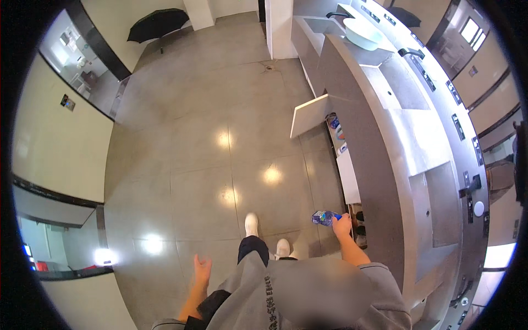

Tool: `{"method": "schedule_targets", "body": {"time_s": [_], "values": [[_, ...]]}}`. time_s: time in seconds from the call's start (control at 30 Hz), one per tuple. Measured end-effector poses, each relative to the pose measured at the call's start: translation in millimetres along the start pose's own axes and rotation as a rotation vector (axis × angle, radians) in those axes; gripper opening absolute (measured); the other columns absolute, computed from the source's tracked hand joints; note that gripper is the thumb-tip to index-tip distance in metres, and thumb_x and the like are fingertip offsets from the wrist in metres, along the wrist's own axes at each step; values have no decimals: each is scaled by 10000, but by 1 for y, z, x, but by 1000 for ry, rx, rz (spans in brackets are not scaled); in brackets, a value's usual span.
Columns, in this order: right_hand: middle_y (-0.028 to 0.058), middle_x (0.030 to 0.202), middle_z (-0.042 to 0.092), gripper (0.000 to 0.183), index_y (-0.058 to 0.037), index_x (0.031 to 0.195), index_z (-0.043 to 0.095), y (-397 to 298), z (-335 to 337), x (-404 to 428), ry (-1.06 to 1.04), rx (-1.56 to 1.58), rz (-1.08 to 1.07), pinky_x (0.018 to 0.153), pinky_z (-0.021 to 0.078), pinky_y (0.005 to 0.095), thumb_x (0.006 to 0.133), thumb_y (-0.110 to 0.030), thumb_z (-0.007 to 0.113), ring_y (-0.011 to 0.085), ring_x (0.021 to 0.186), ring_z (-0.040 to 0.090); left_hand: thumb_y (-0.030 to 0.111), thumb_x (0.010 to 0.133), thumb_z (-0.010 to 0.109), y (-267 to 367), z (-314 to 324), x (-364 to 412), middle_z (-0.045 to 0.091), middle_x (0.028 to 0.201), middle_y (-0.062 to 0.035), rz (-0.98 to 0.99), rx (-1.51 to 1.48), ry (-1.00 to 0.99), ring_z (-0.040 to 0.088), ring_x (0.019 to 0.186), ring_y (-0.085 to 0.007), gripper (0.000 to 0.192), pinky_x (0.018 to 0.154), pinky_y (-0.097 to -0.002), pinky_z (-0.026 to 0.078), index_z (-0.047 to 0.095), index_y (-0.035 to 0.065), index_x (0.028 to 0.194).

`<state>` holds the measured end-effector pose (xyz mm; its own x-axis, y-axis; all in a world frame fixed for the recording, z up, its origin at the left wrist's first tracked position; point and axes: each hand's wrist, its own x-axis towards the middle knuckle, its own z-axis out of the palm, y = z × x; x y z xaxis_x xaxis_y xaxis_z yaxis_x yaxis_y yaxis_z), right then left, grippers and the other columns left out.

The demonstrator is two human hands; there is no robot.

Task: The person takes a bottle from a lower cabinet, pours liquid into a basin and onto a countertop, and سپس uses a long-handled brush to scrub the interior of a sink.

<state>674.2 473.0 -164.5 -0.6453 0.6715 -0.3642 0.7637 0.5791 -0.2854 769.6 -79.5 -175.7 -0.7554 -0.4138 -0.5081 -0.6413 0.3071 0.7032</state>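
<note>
A plastic bottle with blue contents and a label (324, 218) is held sideways in my right hand (342, 226), which grips it at its blue cap end. That hand is beside the front of the long sink counter, near an open lower compartment where dark items (360, 222) stand. My left hand (202, 267) hangs over the tiled floor at the lower left, with its fingers apart and nothing in it.
An open cabinet door (309, 114) juts out from the counter (390, 165), with bottles (340, 146) inside. On the counter, a pale basin (363, 34) stands between sinks. A black umbrella (159, 24) lies opened on the floor by the far wall. Doorways line the left.
</note>
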Motion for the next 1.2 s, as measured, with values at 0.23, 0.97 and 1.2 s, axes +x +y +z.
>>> {"method": "schedule_targets", "body": {"time_s": [0.23,0.97,1.2], "values": [[215,1092,471,490,-26,1057,429,-81,30,71,43,45,207,806,448,442,708,-275,666,377,969,527,160,790,587,93,41,121,512,1011,-135,-154,-29,-134,555,703,-187,687,636,-308,475,201,14,1339],[213,1051,438,446,-52,1068,413,-210,118,439,161,51,305,772,459,442,686,-65,643,390,951,511,48,753,563,272,116,309,465,1119,-169,-264,403,-76,546,774,-219,689,647,-311,473,218,90,1348],[195,1019,481,498,-62,1139,400,-133,167,547,343,-193,244,817,441,412,705,-114,641,370,1001,473,88,796,542,255,88,332,443,1096,-181,-401,809,-150,539,730,-210,671,569,-307,460,171,114,1355]]}}
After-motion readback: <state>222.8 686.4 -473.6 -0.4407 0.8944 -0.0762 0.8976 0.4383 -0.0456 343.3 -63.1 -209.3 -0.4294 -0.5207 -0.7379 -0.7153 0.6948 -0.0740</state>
